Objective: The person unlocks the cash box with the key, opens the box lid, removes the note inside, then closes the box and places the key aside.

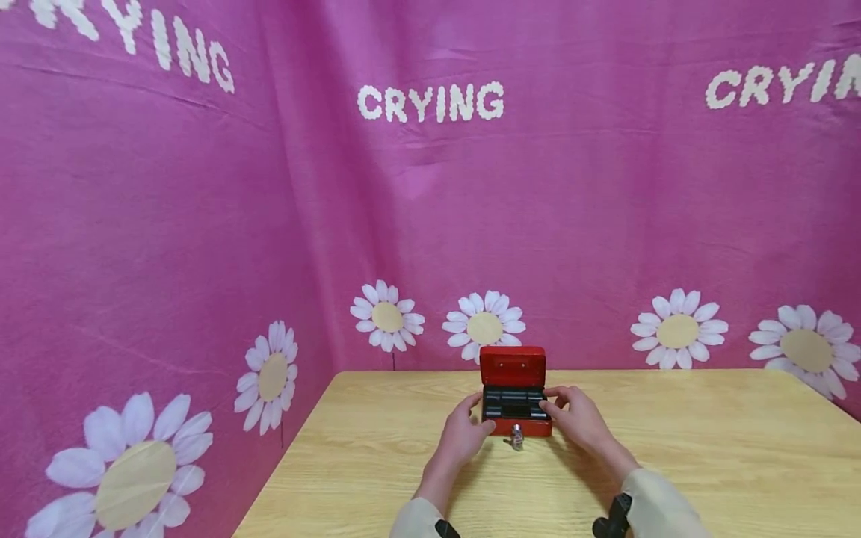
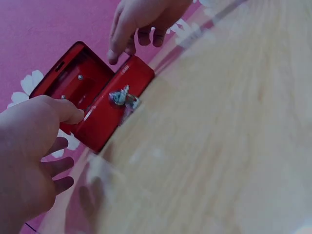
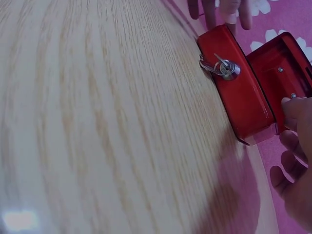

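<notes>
Pale wood-grain worktop, bearing towards its far edge an opened red box, lid raised at the back, black tray inside, keys hanging at the front. Against either side, left hand with thumb on the near left corner and right hand with thumb over the right rim, fingers loosely bent on both, impossible to tell whether pinching the red box or merely touching. Farther out, pale sleeves and black wrist devices, then magenta backdrop with white daisies and the word CRYING.
</notes>
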`<state>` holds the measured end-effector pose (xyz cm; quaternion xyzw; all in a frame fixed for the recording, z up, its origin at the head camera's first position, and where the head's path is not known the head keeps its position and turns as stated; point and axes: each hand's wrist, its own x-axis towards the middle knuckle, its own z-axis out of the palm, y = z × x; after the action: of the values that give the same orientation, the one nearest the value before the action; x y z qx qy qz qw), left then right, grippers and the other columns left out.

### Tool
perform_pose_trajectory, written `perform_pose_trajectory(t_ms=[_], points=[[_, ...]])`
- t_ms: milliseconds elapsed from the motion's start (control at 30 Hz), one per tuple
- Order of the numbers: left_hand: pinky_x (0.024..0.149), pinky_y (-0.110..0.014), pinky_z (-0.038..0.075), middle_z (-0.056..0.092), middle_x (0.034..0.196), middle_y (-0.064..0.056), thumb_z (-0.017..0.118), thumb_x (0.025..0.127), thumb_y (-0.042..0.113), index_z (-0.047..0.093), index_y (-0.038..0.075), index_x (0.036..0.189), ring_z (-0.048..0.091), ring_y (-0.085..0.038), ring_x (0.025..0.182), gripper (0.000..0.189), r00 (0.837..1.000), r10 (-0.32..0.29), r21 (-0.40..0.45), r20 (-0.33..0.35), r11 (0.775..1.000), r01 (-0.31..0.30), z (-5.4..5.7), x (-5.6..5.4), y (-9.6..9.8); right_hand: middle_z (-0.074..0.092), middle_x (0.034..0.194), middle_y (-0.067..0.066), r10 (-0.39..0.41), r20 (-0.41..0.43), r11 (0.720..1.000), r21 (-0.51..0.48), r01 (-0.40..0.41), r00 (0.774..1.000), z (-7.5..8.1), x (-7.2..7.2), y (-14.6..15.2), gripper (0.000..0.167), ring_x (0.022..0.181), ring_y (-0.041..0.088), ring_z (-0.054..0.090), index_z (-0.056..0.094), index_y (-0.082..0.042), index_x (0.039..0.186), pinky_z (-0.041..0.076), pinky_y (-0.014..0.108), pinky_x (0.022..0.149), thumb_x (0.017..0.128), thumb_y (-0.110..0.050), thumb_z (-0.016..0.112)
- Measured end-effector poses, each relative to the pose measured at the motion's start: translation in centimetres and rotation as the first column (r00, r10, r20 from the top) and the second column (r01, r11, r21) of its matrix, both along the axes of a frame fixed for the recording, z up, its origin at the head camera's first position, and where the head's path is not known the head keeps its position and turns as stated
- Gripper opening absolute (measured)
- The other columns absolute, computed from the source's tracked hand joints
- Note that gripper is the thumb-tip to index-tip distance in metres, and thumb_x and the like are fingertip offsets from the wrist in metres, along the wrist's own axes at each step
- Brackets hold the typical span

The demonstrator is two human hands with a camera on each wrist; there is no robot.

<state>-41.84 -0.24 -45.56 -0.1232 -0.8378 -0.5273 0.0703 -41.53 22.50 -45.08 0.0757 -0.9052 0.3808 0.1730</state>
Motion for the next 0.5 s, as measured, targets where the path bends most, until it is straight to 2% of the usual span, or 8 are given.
perform_pose_trajectory(t_ms=[267,500], points=[[0.106,-0.053,0.046,0.058,0.138,-0.021,0.068,0.089,0.010,0.051,0.000,0.142,0.059,-0.040,0.123,0.057,1.000,-0.013,-0.043,-0.020,0.999,0.012,-1.4,0.4,-0.3,0.056,0.087,0.008,-0.003,0.017,1.000,0.018,0.002,1.000,-0.3,-0.3,-0.3,0.033,0.075,0.017,0.048,0.067,0.001,0.119,0.038,0.027,0.063,0.093,-0.018,0.066],[0.106,-0.053,0.045,0.064,0.131,-0.021,0.069,0.086,0.009,0.057,-0.004,0.133,0.061,-0.038,0.121,0.051,0.996,0.017,-0.035,-0.088,0.999,-0.020,-2.1,0.7,0.3,0.055,0.084,0.008,0.012,-0.003,0.999,0.043,-0.012,1.000,-0.5,-0.5,-0.4,0.031,0.070,0.015,0.046,0.068,0.000,0.117,0.037,0.026,0.060,0.092,-0.019,0.066]])
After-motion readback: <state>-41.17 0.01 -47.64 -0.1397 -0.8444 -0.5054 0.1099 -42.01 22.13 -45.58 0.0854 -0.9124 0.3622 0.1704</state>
